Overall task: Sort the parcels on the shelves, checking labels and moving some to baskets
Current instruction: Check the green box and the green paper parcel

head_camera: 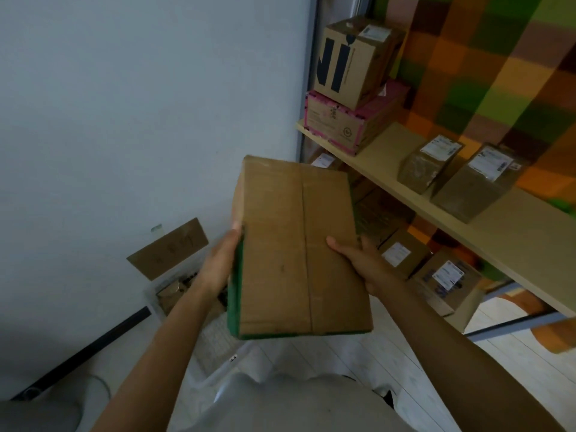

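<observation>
I hold a flat brown cardboard parcel (pixel 296 247) with green edges in front of me, its plain taped face up and no label showing. My left hand (pixel 219 260) grips its left edge, fingers hidden underneath. My right hand (pixel 361 260) grips the right edge with the thumb lying on top. Below the parcel, on the floor by the wall, stands a white basket (pixel 199 307) with a cardboard sign (pixel 168 247) propped behind it; the parcel and my left arm hide most of the basket.
A wooden shelf (pixel 389 169) at right carries a brown box (pixel 355 60) stacked on a pink-edged box (pixel 339 123), plus two labelled parcels (pixel 461 179). More labelled parcels (pixel 436 269) sit on the lower level. A white wall fills the left; the floor is pale planks.
</observation>
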Demonstrator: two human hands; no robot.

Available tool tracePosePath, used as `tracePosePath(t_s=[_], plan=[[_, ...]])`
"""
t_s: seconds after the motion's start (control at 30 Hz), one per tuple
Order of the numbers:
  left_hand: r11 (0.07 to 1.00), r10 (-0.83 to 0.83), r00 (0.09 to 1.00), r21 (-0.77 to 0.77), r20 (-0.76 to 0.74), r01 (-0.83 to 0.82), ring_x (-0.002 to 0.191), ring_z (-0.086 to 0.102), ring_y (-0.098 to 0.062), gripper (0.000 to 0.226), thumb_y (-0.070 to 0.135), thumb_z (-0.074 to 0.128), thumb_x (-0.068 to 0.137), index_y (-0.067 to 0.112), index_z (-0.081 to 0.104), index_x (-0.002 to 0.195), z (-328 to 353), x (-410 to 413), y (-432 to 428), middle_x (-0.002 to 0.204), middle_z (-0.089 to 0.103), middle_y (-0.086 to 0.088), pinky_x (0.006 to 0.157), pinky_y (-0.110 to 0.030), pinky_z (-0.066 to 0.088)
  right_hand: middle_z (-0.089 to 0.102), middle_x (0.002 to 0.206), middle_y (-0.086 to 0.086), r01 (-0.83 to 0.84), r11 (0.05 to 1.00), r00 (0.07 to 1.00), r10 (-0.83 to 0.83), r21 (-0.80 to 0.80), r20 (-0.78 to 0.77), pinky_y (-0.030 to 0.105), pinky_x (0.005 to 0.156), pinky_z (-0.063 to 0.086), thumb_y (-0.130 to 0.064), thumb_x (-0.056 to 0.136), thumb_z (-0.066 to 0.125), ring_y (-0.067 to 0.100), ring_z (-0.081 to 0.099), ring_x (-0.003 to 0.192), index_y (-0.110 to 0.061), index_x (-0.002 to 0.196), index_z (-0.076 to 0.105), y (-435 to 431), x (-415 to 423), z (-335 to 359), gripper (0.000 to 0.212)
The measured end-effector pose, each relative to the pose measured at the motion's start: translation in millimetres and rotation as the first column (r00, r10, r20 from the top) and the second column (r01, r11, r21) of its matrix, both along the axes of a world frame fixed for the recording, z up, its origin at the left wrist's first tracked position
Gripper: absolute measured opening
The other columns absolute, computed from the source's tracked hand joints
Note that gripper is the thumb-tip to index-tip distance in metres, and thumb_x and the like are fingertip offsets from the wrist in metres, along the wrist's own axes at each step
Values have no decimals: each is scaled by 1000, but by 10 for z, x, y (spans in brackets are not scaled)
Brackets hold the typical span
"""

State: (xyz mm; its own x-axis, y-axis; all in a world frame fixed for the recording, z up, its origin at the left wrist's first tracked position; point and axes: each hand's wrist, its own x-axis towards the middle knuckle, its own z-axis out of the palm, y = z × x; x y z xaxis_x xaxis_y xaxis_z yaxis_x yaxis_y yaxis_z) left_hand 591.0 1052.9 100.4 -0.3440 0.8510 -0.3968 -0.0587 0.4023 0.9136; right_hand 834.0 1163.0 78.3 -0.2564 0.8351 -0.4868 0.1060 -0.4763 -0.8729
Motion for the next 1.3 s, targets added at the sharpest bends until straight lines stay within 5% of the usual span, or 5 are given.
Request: tracePosePath(t_s=[0.5, 0.7, 0.87, 1.03, 1.3], plan=[[998, 64, 983, -15, 170, -63, 102, 70, -26, 98, 53, 94, 47, 23, 55, 132, -271, -380, -52, 120, 69, -8, 81, -40, 58, 64, 110, -11, 20, 960, 992, -53, 281, 110, 23, 71, 49, -47, 97, 54, 4, 62, 92, -30, 116, 62, 1, -172, 193, 27], [999, -34, 971, -10, 235, 38, 103, 68, -19, 43, 35, 71, 81, 31, 57, 122, -258, -342, -72, 122, 67, -4, 76, -32, 56, 52, 146, 8, -94, 995, 994, 92, 40, 53, 55, 111, 39, -99, 52, 55, 29, 53, 130, -27, 145, 49, 170, 138, -55, 119], [999, -23, 999, -45, -31, 22, 137, 39, -25, 51, 42, 46, 101, 32, 38, 150, -360, -310, -80, 153, 37, -1, 116, -48, 30, 67, 128, 11, -101, 985, 981, 76, -137, -181, 47, 95, 54, -69, 38, 90, 32, 65, 117, -19, 127, 63, 185, 192, -32, 106], [987, -49, 992, -144, 114, 65, 112, 65, -32, 99, 93, 31, 74, 22, 51, 139, -299, -46, 37, 128, 64, -16, 102, -49, 48, 72, 116, 13, -59, 992, 977, 35, -110, -212, 39, 83, 59, -26, 80, 75, 27, 72, 102, -11, 129, 62, -3, -165, -1, 52], [999, 31, 975, 27, 222, -38, 92, 70, -19, 32, 16, 75, 85, 24, 61, 113, -117, 120, 137, 104, 72, -2, 77, -33, 58, 70, 119, 1, 0, 996, 1000, -1, 91, 3, 36, 85, 60, -16, 74, 87, 18, 70, 101, -23, 134, 55, -73, -503, 65, 68]])
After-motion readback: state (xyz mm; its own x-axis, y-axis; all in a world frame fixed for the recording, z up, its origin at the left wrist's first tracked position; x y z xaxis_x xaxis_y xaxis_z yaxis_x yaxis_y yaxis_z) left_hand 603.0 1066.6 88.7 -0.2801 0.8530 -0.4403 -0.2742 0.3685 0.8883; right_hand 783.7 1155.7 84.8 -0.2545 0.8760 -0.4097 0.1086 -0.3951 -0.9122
